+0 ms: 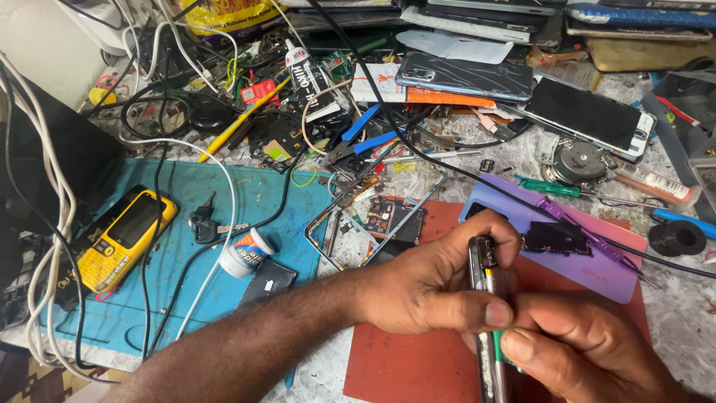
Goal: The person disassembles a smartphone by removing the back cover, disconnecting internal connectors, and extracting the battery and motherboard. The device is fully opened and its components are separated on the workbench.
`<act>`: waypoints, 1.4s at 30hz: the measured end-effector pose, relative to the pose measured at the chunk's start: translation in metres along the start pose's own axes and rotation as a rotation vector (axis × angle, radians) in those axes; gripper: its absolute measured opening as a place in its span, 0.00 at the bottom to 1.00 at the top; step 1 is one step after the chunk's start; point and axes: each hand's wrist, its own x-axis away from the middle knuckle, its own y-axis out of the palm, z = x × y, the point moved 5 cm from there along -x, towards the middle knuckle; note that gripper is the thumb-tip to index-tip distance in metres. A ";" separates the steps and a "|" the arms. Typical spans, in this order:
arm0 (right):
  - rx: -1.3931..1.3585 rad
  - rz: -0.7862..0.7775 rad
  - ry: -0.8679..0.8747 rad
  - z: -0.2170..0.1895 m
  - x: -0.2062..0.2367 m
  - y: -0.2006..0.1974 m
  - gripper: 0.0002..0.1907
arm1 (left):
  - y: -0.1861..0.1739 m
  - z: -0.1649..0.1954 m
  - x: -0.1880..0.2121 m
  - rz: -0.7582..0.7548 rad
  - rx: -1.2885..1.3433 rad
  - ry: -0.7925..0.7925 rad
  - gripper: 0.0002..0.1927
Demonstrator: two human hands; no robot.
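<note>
Both hands (440,287) (582,347) grip an edge-on phone (485,298) beside a purple cover (597,257).

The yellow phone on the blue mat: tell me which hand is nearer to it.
Left. The left hand grips the phone held on edge right of the yellow phone, across the blue mat. The right hand is farther right still.

1 head-worn view, steeply downward and close over the hands (477,313) at a cluttered workbench (522,149).
</note>
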 end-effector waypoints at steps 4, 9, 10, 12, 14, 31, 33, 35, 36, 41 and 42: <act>0.079 0.122 0.192 0.025 0.007 -0.016 0.09 | 0.001 -0.002 0.000 0.014 -0.005 0.036 0.20; 0.032 0.168 0.201 0.043 0.015 -0.024 0.09 | 0.000 0.000 0.000 0.056 -0.063 0.018 0.20; 0.024 0.171 0.201 0.045 0.015 -0.025 0.09 | 0.000 0.000 0.001 0.060 -0.067 0.018 0.20; 0.031 0.167 0.191 0.046 0.016 -0.028 0.10 | 0.000 0.000 -0.001 0.063 -0.072 0.022 0.20; 0.028 0.158 0.166 0.046 0.015 -0.029 0.11 | -0.001 -0.001 -0.001 0.067 -0.081 0.029 0.19; -0.358 0.396 -0.552 -0.049 -0.010 -0.083 0.10 | -0.013 0.015 0.011 0.081 0.286 0.063 0.26; -0.307 0.439 -0.522 -0.051 -0.015 -0.087 0.10 | -0.012 0.017 0.012 0.086 0.252 0.044 0.24; -0.229 0.496 -0.456 -0.048 -0.020 -0.092 0.12 | -0.012 0.019 0.013 0.082 0.315 0.058 0.23; -0.201 0.524 -0.424 -0.046 -0.022 -0.095 0.15 | -0.012 0.019 0.012 0.072 0.334 0.064 0.22; 0.200 0.593 -0.402 -0.053 -0.026 -0.105 0.16 | -0.010 0.017 0.010 0.038 0.355 0.092 0.24; 0.365 0.589 -0.451 -0.060 -0.029 -0.104 0.17 | -0.010 0.017 0.010 0.042 0.346 0.100 0.24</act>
